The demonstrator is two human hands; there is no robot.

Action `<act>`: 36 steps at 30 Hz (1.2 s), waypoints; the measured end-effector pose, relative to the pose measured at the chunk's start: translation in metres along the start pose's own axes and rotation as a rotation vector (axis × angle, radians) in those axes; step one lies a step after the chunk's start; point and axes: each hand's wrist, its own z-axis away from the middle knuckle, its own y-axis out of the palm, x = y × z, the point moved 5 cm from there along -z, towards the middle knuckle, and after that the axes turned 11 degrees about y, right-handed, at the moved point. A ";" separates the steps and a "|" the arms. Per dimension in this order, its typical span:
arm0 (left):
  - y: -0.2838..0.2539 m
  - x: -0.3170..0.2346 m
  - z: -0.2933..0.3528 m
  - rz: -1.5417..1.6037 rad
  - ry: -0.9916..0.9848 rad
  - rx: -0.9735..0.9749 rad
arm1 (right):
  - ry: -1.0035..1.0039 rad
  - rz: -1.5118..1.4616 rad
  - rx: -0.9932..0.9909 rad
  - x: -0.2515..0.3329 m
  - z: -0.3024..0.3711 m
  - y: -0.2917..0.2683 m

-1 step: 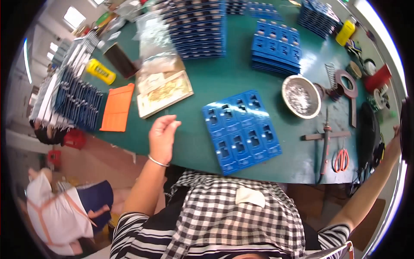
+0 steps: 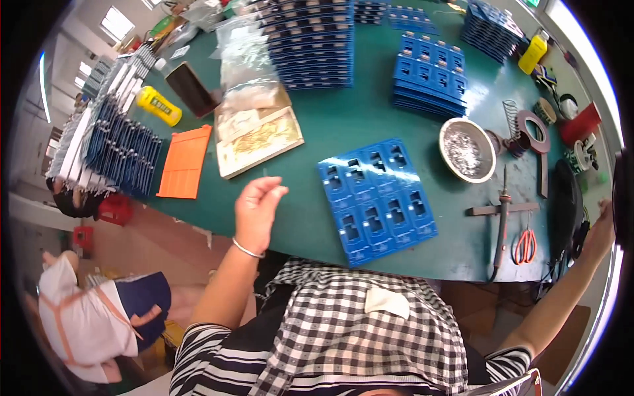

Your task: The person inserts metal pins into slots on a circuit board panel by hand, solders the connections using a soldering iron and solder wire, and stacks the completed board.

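Observation:
My left hand (image 2: 256,212) hovers over the front edge of the table, thumb and fingertips drawn together in a pinch. Whatever may be between those fingertips is too small to make out. Just beyond it stands a shallow tray (image 2: 261,158) of thin gold-coloured pins. To the hand's right, a blue panel of circuit boards (image 2: 378,204) with dark cut-outs lies flat, touched by neither hand. My right arm stretches far out to the right. At the rim of the picture my right hand (image 2: 603,214) meets a dark edge that hides its fingers.
A metal bowl (image 2: 449,162) of small shiny parts stands right of the panel. Nearby lie a soldering iron (image 2: 503,221) and red-handled scissors (image 2: 526,247). Stacked blue panels (image 2: 310,59) rise at the back. An orange plate (image 2: 185,162) and yellow bottle (image 2: 158,107) lie left.
The whole view has shifted a little, so the table and its things appear slightly farther right. Both hands keep nearly the same pose.

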 end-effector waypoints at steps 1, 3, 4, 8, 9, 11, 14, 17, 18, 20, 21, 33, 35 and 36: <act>0.006 -0.005 0.006 0.001 -0.006 0.082 | -0.039 0.079 0.029 0.028 0.049 0.027; 0.018 -0.015 0.021 0.048 -0.048 0.250 | -0.125 0.320 0.177 0.071 0.152 0.095; 0.026 -0.019 0.028 0.130 -0.067 0.346 | -0.150 0.499 0.299 0.081 0.202 0.136; 0.046 -0.020 0.045 0.239 -0.185 0.565 | -0.103 0.145 0.840 0.119 0.318 0.265; 0.050 -0.019 0.046 0.258 -0.187 0.610 | -0.043 0.086 0.883 0.124 0.334 0.286; 0.056 -0.019 0.047 0.304 -0.162 0.655 | 0.027 0.092 0.947 0.129 0.357 0.317; 0.064 -0.013 0.046 0.281 -0.147 0.712 | -0.005 0.159 0.948 0.128 0.375 0.334; 0.070 -0.010 0.038 0.109 -0.054 0.782 | 0.040 0.180 0.928 0.116 0.379 0.334; 0.071 -0.012 0.036 0.117 -0.008 0.790 | 0.045 0.225 0.922 0.111 0.379 0.333; 0.074 -0.008 0.033 0.121 -0.065 0.800 | 0.041 0.196 0.905 0.107 0.376 0.331; 0.074 -0.010 0.030 0.137 -0.032 0.791 | 0.050 0.185 0.898 0.105 0.375 0.330; 0.088 -0.005 0.034 0.561 -0.366 0.831 | -0.093 0.099 0.783 0.102 0.380 0.335; 0.087 -0.010 0.032 0.470 -0.189 0.893 | -0.008 -0.009 0.779 0.102 0.382 0.337; 0.086 -0.011 0.031 0.465 -0.179 0.891 | -0.009 0.011 0.797 0.103 0.384 0.340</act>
